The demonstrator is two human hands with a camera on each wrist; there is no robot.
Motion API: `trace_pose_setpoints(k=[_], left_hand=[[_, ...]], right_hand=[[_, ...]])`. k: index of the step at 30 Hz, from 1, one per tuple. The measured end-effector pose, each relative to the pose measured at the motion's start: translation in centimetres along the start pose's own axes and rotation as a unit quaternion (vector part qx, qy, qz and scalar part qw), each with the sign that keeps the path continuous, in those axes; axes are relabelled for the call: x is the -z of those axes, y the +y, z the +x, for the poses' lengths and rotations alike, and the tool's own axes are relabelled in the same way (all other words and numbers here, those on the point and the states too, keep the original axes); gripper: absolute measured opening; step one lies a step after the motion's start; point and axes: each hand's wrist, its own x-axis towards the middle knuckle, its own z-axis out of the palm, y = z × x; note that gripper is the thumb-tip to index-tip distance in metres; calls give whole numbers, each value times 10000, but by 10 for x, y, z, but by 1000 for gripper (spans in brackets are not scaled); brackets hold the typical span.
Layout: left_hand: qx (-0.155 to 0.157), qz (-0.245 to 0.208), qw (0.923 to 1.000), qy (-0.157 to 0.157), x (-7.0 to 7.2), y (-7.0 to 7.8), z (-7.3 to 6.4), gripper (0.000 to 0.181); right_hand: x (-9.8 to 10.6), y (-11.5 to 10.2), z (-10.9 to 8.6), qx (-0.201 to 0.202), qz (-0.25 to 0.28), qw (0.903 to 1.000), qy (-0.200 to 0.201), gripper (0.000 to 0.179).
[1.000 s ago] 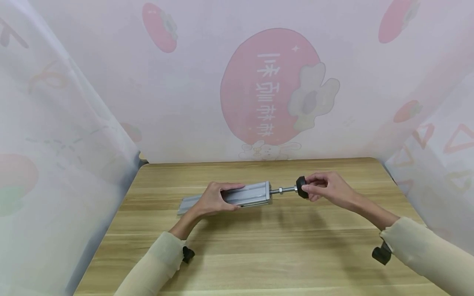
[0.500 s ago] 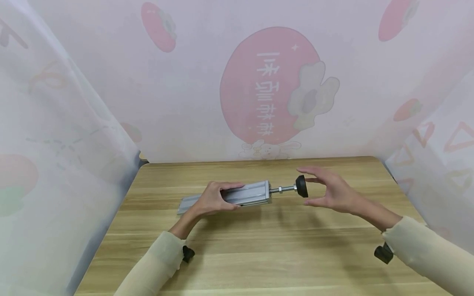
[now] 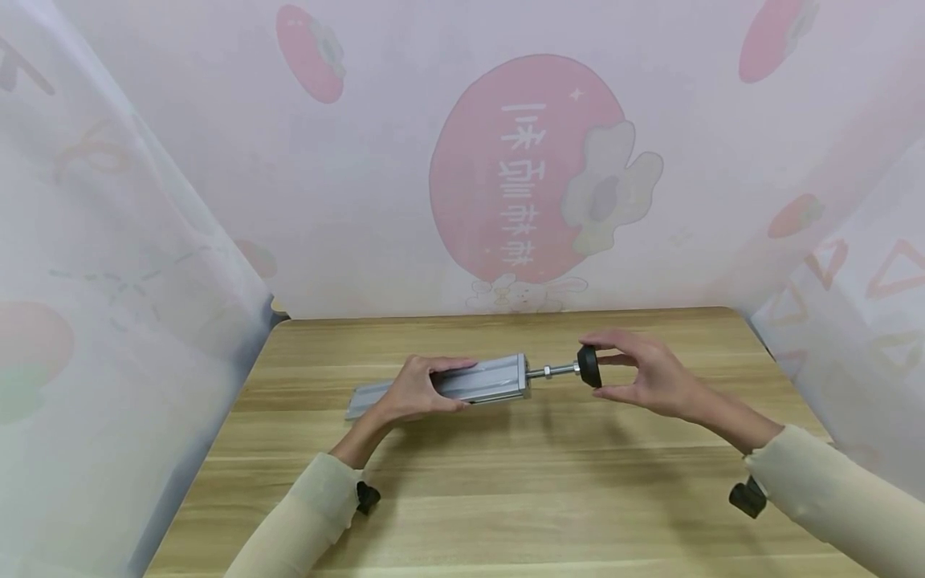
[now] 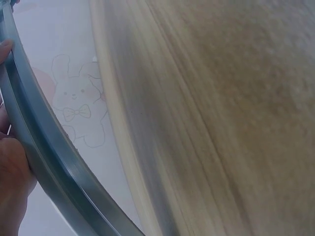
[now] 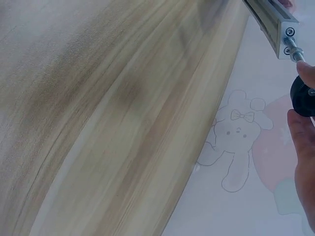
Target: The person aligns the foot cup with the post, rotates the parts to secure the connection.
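Note:
A silver aluminium extrusion profile [image 3: 491,380] lies lengthwise across my view, raised over the table at its right end. My left hand [image 3: 419,389] grips it around the middle, thumb on the near side and fingers on the far side. From its right end sticks a threaded rod with a nut [image 3: 548,372], tipped by a black round levelling foot [image 3: 588,366]. My right hand [image 3: 650,377] pinches the foot's rim between thumb below and fingers above. In the right wrist view, screws show on the profile's end plate [image 5: 288,39], and the foot [image 5: 299,98] sits between thumb and finger.
The wooden table [image 3: 506,498] carries the shadows of both arms and the profile. A pale printed curtain [image 3: 361,201] stands behind the table's far edge and along both sides. Small black wrist cameras hang at the sleeves, one beneath the right cuff [image 3: 747,498].
My right hand has let go of the foot, spread its fingers, and closed around its rim again. The foot has turned slightly. My left hand and the profile stay in place.

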Motion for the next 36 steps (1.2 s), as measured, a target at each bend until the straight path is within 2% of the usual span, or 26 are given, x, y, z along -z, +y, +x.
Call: trace_pose_setpoints(k=[10, 23, 36], left_hand=[[-19, -136, 9999, 33, 0, 1, 0, 62], [-46, -185, 9998, 4, 1, 1, -1, 62], [-39, -263, 9996, -6, 0, 0, -1, 62]], right_hand=[[-1, -2, -2, -590, 244, 9979, 137, 71], [1, -6, -3, -1299, 89, 9914, 107, 65], [-1, -7, -2, -2151, 615, 9746, 98, 56]])
